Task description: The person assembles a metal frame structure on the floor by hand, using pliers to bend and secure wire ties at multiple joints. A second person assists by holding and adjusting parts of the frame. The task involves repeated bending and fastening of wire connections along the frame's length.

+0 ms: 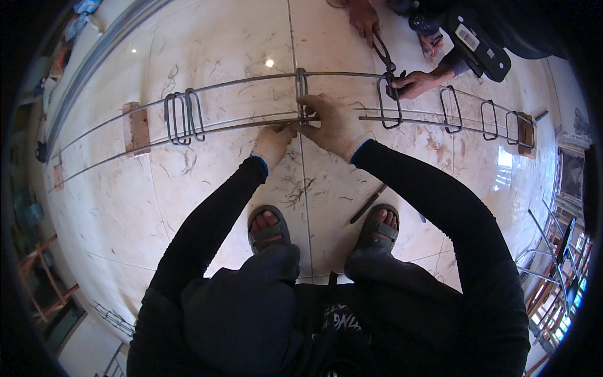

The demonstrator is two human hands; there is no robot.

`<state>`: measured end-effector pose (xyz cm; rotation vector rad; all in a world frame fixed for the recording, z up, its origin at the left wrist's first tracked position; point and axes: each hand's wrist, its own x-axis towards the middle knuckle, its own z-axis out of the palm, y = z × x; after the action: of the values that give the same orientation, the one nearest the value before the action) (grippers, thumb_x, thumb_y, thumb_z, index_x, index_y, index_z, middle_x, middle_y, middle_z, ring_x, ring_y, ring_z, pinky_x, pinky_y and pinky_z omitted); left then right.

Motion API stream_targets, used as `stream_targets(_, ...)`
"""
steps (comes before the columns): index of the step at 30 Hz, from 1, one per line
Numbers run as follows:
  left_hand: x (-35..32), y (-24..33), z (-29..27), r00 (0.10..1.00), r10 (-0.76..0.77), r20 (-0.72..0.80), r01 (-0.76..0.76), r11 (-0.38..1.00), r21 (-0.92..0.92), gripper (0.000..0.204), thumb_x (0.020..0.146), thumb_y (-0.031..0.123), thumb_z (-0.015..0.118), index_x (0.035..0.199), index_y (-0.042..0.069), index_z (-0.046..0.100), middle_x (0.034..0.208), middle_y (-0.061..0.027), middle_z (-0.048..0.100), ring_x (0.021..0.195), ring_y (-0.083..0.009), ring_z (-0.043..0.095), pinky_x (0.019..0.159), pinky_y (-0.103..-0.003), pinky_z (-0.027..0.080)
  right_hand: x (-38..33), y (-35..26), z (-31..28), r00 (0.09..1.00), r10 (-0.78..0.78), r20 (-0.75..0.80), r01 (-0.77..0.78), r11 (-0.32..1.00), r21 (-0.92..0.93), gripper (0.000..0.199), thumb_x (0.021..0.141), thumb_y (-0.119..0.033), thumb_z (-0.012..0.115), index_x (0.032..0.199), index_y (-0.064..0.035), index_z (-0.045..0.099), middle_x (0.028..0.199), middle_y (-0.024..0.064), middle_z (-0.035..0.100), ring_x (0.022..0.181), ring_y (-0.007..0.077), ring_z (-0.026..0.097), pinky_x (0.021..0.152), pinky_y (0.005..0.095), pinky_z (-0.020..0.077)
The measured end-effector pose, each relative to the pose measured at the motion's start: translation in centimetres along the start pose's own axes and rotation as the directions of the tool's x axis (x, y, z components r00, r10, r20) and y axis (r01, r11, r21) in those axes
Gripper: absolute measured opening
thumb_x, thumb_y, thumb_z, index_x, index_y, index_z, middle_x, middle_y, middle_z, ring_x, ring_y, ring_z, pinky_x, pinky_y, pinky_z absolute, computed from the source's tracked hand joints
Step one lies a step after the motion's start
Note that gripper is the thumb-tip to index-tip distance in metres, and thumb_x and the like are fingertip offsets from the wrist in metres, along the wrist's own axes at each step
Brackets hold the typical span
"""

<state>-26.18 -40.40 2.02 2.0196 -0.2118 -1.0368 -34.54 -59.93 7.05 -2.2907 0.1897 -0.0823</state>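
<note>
Two long steel reinforcing bars [245, 78] run side by side across the floor, with rectangular wire stirrups around them. At the middle stirrup [301, 85], my right hand [338, 127] in a pale, blue-cuffed glove has its fingers and thumb closed around the stirrup's near part. Just left of it, my left hand [273, 143], gloved alike, pinches close under the near bar; what its fingertips hold is hidden. Several stirrups [182, 118] stand bunched to the left. On the right, another person's hands [414, 83] work pincers [383, 53] at another stirrup [390, 110].
Wooden or brick blocks [136, 129] [526, 133] lie under the bars near both ends. A dark rod-like tool [368, 203] lies beside my right foot. Wire scraps [298, 193] litter the tiled floor. More long bars [94, 63] lie at the far left, metal frames [556, 257] at the right.
</note>
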Motion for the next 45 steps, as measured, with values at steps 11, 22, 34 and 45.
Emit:
stream_targets(11, 5.7, -4.0, -1.2, 0.865, 0.444, 0.234, -0.5, 0.725, 0.473, 0.037, 0.112, 0.031, 0.06, 0.132, 0.004, 0.074, 0.127, -0.0189, 0.077, 0.122, -0.0327, 0.073, 0.103, -0.043, 0.056, 1.8, 2.3, 1.3, 0.985, -0.138, 0.107, 0.151, 0.981, -0.124, 0.04, 0.095, -0.033, 0.082, 0.13, -0.0135, 0.081, 0.118, 0.0126, 0.079, 0.114, 0.0354, 0.075, 0.098, 0.0496, 0.059)
stream_targets(22, 0.8, 1.8, -1.7, 0.947, -0.165, 0.276, 0.139, 0.984, 0.113, 0.044, 0.112, 0.042, 0.064, 0.111, 0.0, 0.077, 0.092, -0.0096, 0.074, 0.096, -0.025, 0.071, 0.088, -0.039, 0.056, 2.3, 2.3, 0.7, 0.986, -0.084, 0.144, 0.094, 0.993, -0.067, 0.037, 0.089, -0.023, 0.087, 0.125, -0.0139, 0.083, 0.114, 0.0112, 0.081, 0.112, 0.0338, 0.077, 0.097, 0.0469, 0.0614)
stream_targets(34, -3.1, 6.8, -3.9, 0.962, 0.247, 0.115, -0.273, 0.867, 0.417, 0.045, 0.108, 0.042, 0.065, 0.106, -0.001, 0.076, 0.09, -0.0223, 0.074, 0.088, -0.0389, 0.071, 0.084, -0.05, 0.054, 1.2, 2.4, -0.5, 0.99, -0.066, 0.121, 0.083, 0.987, -0.138, 0.044, 0.089, -0.036, 0.092, 0.123, -0.01, 0.08, 0.109, 0.0138, 0.08, 0.104, 0.0329, 0.078, 0.089, 0.0441, 0.0624)
stream_targets(45, -1.0, 8.4, -5.3, 0.887, 0.381, 0.26, -0.459, 0.791, 0.405, 0.045, 0.111, 0.045, 0.064, 0.108, 0.002, 0.077, 0.091, -0.021, 0.072, 0.089, -0.0375, 0.071, 0.084, -0.048, 0.054, 0.9, 2.5, -0.2, 0.996, -0.022, 0.082, 0.033, 0.99, -0.14, 0.032, 0.093, -0.039, 0.085, 0.111, -0.0126, 0.081, 0.108, 0.0121, 0.08, 0.107, 0.0366, 0.076, 0.091, 0.0509, 0.0596)
